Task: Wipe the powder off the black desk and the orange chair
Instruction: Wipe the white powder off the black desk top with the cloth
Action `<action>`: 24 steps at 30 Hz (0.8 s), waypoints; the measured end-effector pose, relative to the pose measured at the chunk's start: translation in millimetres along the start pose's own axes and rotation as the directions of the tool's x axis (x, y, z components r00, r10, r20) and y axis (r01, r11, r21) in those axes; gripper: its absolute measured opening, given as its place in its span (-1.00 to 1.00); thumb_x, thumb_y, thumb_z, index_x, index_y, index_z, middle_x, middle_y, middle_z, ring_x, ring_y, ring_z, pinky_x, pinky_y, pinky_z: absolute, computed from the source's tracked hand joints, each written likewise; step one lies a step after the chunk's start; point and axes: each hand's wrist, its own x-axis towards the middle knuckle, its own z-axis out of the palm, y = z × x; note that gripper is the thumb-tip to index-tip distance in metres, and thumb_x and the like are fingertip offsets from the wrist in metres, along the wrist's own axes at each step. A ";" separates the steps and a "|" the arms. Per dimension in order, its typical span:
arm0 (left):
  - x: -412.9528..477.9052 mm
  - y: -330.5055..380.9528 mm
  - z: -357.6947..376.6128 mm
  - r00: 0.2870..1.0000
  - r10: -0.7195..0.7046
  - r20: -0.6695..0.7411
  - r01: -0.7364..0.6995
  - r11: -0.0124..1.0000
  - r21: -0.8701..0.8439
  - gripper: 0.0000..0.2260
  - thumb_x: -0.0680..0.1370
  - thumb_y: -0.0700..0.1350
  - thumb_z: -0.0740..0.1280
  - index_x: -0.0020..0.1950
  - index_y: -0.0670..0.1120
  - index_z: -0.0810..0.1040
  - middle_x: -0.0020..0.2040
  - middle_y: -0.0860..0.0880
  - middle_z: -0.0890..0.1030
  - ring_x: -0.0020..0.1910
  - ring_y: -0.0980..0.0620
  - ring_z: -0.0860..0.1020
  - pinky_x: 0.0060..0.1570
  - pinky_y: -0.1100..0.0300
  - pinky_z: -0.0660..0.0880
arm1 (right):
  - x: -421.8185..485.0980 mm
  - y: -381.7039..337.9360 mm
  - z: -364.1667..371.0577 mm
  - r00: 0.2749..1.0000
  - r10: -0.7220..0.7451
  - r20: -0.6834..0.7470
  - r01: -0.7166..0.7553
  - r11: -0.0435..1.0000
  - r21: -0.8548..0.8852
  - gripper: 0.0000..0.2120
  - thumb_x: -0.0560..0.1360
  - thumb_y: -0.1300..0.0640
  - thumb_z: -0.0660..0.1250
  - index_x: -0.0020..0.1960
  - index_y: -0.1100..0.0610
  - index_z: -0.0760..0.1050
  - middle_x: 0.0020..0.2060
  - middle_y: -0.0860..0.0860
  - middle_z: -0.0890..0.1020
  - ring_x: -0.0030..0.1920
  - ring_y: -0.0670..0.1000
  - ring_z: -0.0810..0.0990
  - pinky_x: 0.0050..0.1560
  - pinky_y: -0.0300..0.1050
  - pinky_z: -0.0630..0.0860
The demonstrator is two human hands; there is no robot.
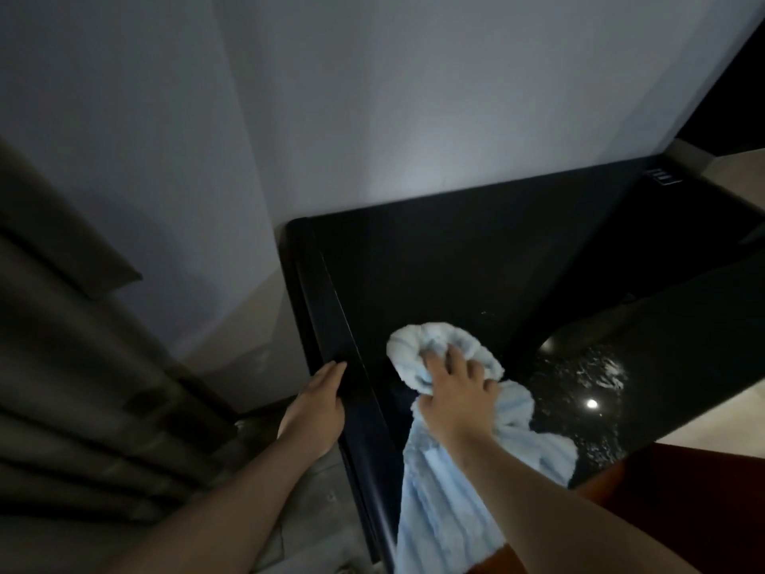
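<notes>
The head view shows one black desk (pixel 476 263) set against a pale wall (pixel 372 97), its glossy top running from the lower middle toward the upper right. Two bare hands are in the frame. The right hand (pixel 453 397) bunches one light blue cloth (pixel 445 470) in curled fingers and presses the wad down on the desk top near the left edge; the rest of the cloth trails back under the forearm and hangs over the front edge. The left hand (pixel 316 406) rests on the desk's left rim, fingers straight and together along the edge, holding nothing. One patch of white powder (pixel 592 374) lies scattered on the desk top to the right of the cloth, near the front edge, with one bright round reflection (pixel 592 403) of a light within it. Below the front edge, at the lower right, part of one orange chair (pixel 683 490) shows, mostly hidden by the right forearm. Dark pleated curtains (pixel 82 387) hang at the left.
</notes>
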 end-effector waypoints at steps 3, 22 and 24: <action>-0.8 6.9 0.7 1.000 -0.006 0.006 0.006 1.000 0.003 -0.56 0.62 -0.21 0.11 0.50 -0.08 0.18 0.51 -0.07 0.22 0.45 -0.01 0.26 0.37 0.20 0.18 | -16.1 -18.0 3.2 0.979 -0.163 -0.120 0.168 0.985 0.034 -0.30 0.24 -0.04 0.47 0.36 -0.07 0.39 0.38 0.11 0.40 0.21 0.26 0.48 0.08 0.25 0.42; -25.7 38.7 36.1 0.956 -0.277 -0.092 0.290 0.935 0.203 -0.54 0.56 -0.13 0.21 0.44 -0.20 0.25 0.38 -0.21 0.39 0.31 -0.17 0.42 0.25 0.04 0.38 | -53.6 15.6 25.7 0.922 -0.361 0.141 0.344 0.930 0.130 -0.27 0.43 -0.24 0.17 0.51 -0.12 -0.03 0.54 -0.08 -0.06 0.52 0.08 -0.07 0.41 0.17 -0.05; -32.6 44.3 45.9 0.979 -0.169 -0.113 0.192 0.950 0.244 -0.51 0.60 -0.12 0.14 0.52 -0.11 0.10 0.51 -0.13 0.18 0.46 -0.11 0.24 0.36 0.09 0.29 | -49.9 40.5 19.1 0.936 -0.330 0.126 0.320 0.943 0.095 -0.33 0.47 -0.16 0.20 0.50 -0.16 -0.01 0.54 -0.10 -0.05 0.50 0.09 -0.01 0.38 0.17 0.06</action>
